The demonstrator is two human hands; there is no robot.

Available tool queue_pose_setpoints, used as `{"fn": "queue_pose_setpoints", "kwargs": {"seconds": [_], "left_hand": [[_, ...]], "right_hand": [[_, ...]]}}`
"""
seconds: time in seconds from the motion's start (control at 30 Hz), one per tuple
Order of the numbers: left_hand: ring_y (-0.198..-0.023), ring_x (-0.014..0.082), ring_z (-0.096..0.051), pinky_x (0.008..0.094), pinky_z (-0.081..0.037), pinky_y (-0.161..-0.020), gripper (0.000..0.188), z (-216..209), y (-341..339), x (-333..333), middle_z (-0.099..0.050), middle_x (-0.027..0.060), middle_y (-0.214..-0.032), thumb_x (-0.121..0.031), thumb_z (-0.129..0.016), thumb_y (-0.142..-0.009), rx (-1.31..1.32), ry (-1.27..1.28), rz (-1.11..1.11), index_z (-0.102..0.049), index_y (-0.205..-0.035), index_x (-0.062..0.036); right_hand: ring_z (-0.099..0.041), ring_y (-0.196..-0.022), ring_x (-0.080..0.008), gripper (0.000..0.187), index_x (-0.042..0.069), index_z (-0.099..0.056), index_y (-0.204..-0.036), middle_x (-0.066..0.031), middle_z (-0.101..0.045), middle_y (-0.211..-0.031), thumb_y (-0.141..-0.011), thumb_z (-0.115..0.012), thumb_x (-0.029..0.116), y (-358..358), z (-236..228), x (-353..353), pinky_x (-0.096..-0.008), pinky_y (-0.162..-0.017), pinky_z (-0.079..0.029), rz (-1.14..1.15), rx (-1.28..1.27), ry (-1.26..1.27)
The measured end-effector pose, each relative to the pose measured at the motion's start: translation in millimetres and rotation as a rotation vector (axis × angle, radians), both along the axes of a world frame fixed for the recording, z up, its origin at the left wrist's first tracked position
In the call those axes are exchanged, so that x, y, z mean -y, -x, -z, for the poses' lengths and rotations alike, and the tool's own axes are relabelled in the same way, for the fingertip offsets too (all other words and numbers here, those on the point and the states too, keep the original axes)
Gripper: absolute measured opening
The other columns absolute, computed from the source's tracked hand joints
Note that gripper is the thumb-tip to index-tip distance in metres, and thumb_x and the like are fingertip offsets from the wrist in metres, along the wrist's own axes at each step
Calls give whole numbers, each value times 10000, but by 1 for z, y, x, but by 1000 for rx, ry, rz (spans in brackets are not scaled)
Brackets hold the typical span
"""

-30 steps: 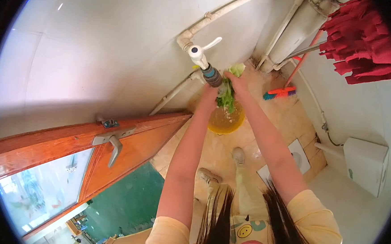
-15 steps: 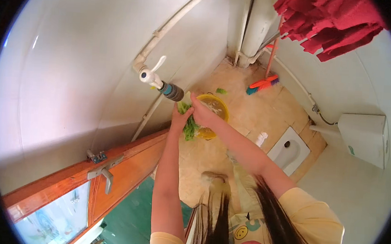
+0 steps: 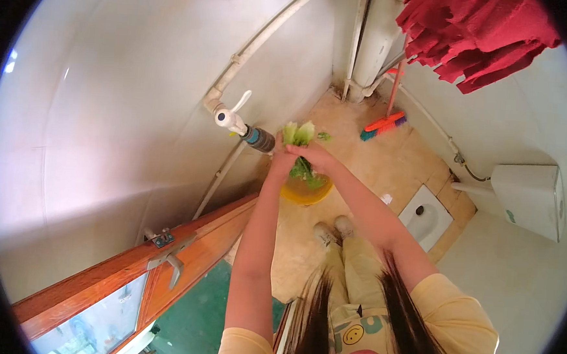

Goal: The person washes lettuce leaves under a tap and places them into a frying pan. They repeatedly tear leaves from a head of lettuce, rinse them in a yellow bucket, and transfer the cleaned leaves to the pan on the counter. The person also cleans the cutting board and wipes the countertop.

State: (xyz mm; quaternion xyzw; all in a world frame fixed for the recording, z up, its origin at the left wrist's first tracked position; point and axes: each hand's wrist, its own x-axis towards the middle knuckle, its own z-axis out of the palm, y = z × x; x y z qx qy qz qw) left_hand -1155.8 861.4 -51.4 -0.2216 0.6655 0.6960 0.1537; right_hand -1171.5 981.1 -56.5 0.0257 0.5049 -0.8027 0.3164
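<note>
Pale stalks of a bunch of leafy greens point(image 3: 298, 134) stick out beyond my fingers, and dark green leaves hang on the near side. My left hand point(image 3: 282, 159) is closed round the bunch from the left. From the right, my right hand point(image 3: 314, 157) grips it too, its fingers meeting the left ones. Below them a yellow basin point(image 3: 307, 200) stands on the floor, partly hidden by hands and leaves. Just left of my hands is the dark nozzle point(image 3: 260, 139) of a white wall tap point(image 3: 230, 120); I cannot tell whether water runs.
A loose green leaf point(image 3: 324, 136) lies past the basin. An orange broom point(image 3: 385, 125) leans in the far corner. At right are a squat toilet point(image 3: 426, 218) and a white cistern point(image 3: 527, 197). Red cloth strips point(image 3: 477, 36) hang upper right. An orange-framed door point(image 3: 182, 242) stands at left.
Both hands and the greens have shifted right, away from the nozzle. The pale stalks now point up past my fingers. My view has also moved slightly, bringing both shoes into sight.
</note>
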Motion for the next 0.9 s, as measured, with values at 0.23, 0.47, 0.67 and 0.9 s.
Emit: {"fn": "queue_pose_setpoints", "kwargs": {"seconds": [0.23,0.47,0.67,0.9], "left_hand": [[-1077,166,-437,289,-375,-891,774,-32,-18,21,-403,93,-1249,-146,-614,-781,-31,-341,101,-151,-1397,-86],[-1073,193,-473,308,-367,-910,521,-21,-89,68,-505,125,-1173,-193,-589,-828,-239,396,-441,-380,-1276,-29],[-989,190,-535,298,-400,-867,296,-5,-269,89,-589,111,-1037,-187,-564,-849,7,445,-393,-558,-1080,-2],[-803,101,-555,248,-439,-678,205,-3,-538,83,-620,15,-873,-192,-567,-844,381,267,-897,-612,-986,-51]], "right_hand": [[-577,-891,-208,338,8,-524,-1074,-92,-590,-991,-780,-625,138,1,27,15,-351,-783,-482,-116,381,199],[-593,-841,-232,227,-13,-567,-978,-103,-604,-948,-790,-577,114,-3,38,51,-375,-770,-495,-4,518,256],[-582,-798,-223,307,-8,-553,-1029,-83,-601,-914,-771,-609,149,5,48,61,-355,-735,-481,165,141,-220],[-538,-817,-212,416,20,-544,-1014,-65,-584,-904,-711,-684,268,-3,84,59,-348,-713,-423,-11,-431,-704]]}}
